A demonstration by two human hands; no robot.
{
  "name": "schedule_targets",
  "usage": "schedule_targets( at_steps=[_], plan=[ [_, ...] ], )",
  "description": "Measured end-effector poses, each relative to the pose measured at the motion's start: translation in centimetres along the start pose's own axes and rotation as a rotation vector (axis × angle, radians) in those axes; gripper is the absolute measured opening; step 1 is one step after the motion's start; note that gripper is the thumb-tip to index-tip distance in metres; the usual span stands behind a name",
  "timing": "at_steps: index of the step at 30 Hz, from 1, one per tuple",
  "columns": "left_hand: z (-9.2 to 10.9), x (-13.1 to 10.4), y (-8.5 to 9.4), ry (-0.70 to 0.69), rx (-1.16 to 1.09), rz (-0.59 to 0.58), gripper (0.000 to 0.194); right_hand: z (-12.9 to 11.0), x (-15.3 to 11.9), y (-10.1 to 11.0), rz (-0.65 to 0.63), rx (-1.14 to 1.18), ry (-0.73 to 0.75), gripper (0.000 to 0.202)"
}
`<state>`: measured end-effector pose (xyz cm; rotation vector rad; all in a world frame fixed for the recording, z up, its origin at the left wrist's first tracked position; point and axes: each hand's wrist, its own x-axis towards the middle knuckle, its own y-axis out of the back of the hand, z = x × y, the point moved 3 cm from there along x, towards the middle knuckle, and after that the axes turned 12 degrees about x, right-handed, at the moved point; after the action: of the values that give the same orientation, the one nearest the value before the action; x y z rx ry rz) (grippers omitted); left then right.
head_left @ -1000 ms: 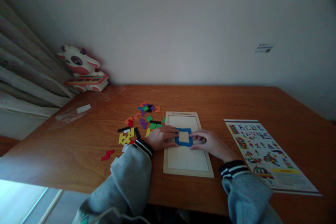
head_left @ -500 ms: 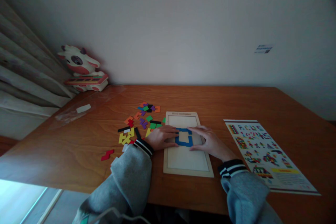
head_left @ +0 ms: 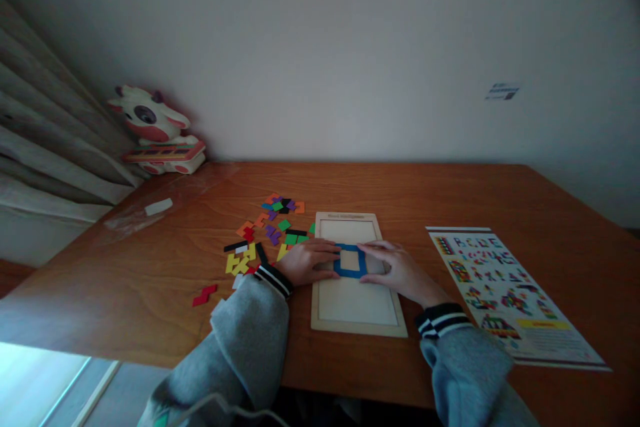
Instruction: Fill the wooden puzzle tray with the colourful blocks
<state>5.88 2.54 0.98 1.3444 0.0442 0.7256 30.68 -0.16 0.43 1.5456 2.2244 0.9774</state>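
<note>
Blue puzzle pieces [head_left: 351,274] form a ring on the wooden tray [head_left: 357,330]; we seem to be aligning them, left hand [head_left: 306,263] and right hand [head_left: 400,270] lightly grasping opposite sides. Any further nudge calls for gentle, even pressure.

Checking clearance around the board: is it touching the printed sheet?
Apart. The head view shows a strip of table between board and sheet.

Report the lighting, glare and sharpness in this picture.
Head view: dim overall; pale glare on the table's left side; soft shadow behind the cow toy; fine print on the sheet too blurred to read; far top-right corner darkened.
</note>
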Motion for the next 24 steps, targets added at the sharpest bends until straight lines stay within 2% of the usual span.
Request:
schedule_targets(
  at_steps=[24],
  plan=[
    [0.26,0.07,0.07,0.026,0.000,0.006,0.043,-0.22,0.01,-0.21,0.034,0.032,0.023,0.061]
  ],
)
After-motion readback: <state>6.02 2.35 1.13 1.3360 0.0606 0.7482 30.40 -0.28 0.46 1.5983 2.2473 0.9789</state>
